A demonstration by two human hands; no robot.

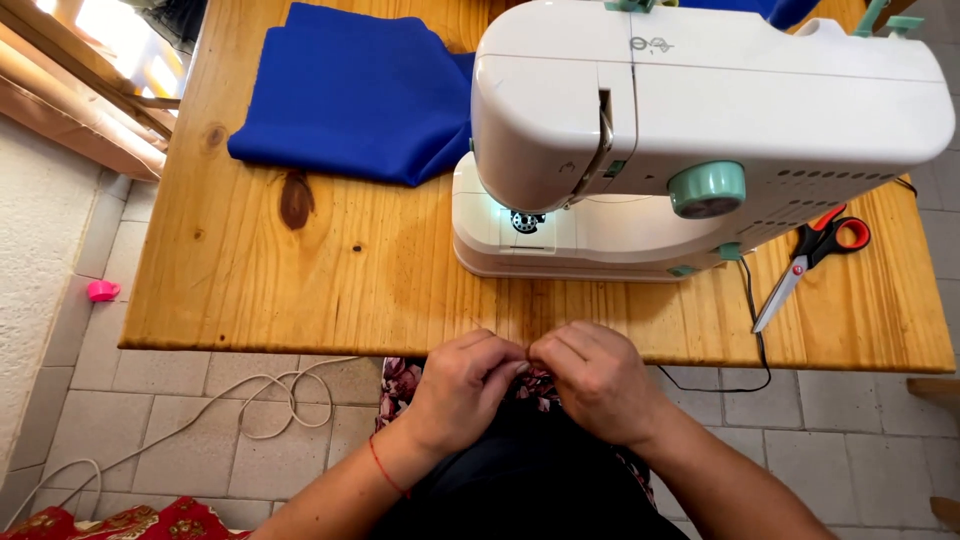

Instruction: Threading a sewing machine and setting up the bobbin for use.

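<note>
Tiled floor, a wooden counter [300, 290], and your two hands at its near edge.

Largest first: the white sewing machine [700, 130] sits lit with nothing under its needle, so stitching looks yet to begin; blue fabric [350, 90] lies folded beside it, scissors [815, 255] well to the right. Your left hand [465, 385] and right hand [600, 380] touch, both pinched narrow on the floral cloth [400, 385] in your lap, below the counter.
</note>
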